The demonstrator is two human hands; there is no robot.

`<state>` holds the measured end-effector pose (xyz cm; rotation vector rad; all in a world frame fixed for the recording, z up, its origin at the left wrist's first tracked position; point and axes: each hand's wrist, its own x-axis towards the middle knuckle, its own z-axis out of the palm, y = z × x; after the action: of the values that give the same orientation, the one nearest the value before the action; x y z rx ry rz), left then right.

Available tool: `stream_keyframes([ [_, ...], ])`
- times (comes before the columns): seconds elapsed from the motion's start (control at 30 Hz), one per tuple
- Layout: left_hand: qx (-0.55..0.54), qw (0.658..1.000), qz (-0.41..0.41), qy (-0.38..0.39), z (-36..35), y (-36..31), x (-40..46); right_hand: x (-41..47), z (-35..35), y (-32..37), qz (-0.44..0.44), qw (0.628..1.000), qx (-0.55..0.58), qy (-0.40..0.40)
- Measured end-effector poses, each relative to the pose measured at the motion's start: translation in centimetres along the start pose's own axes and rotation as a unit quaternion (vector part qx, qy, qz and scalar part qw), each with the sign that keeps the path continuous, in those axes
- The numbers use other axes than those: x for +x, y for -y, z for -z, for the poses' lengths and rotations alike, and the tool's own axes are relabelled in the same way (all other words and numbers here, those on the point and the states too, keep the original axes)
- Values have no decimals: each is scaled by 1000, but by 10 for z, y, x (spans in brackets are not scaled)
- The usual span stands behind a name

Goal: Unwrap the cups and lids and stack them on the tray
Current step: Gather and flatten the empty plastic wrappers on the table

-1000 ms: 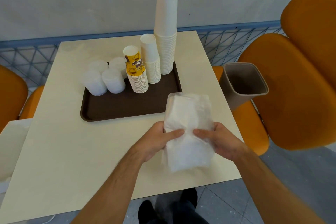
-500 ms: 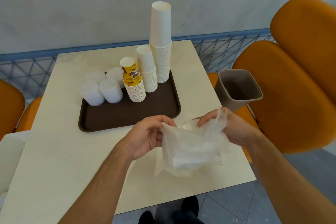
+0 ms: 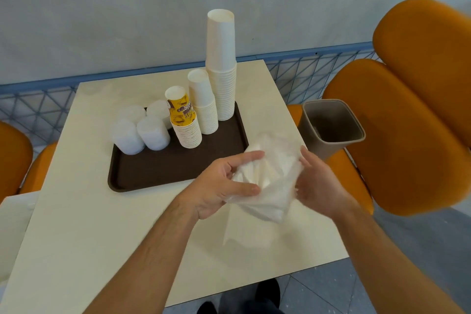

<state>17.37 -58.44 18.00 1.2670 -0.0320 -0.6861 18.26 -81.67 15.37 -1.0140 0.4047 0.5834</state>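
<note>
Three cup stacks (image 3: 221, 69), lids (image 3: 142, 130) on tray (image 3: 163, 173): done, I judge.
Left: my left hand (image 3: 219, 183) and right hand (image 3: 318, 183) both grip the plastic wrapper (image 3: 270, 181).

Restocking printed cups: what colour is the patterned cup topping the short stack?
Yellow with brown print, on the patterned cup, clearest in the head view.

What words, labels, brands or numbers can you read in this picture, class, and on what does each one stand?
Yellow cup, top of a cup stack on the tray: dark printed lettering, upside down and blurred, too unclear to read; coffee-cup drawings beside it.
White cup stacks: no print.
Lid stacks: no print visible.
Plastic wrapper held in both hands: no text visible.
Bin: no label visible.
</note>
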Motion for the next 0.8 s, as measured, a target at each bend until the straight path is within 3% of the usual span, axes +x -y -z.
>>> stream_keyframes([
  [0.07, -21, 999, -19, -27, -6, 6, 5, 4, 2, -25, -61, 990, 106, 73],
  [0.13, -9, 998, -30, -56, -11, 12, 11, 4, -5, -38, -67, 976, 156, 138],
  [0.2, 23, 995, -33, -94, -13, 17, 18, 6, -14, -40, -31, 976, 177, 124],
  [0.33, 137, 978, -40, -153, -13, 23, 26, 4, -25, -23, 123, 992, -7, 0],
  [0.4, 184, 969, -44, -161, -15, 23, 29, 4, -19, -17, 168, 980, -102, 6],
  [0.5, 233, 959, -47, -155, -20, 19, 34, 1, -9, -7, 176, 971, -163, 24],
  [0.6, 272, 952, -34, -134, -25, 16, 39, 3, -4, -3, 169, 959, -227, -14],
  [0.7, 274, 953, -31, -122, -28, 16, 49, 7, 5, 1, 162, 942, -291, -42],
  [0.8, 269, 957, -16, -107, -27, 18, 62, 9, 22, 7, 130, 942, -309, -19],
])
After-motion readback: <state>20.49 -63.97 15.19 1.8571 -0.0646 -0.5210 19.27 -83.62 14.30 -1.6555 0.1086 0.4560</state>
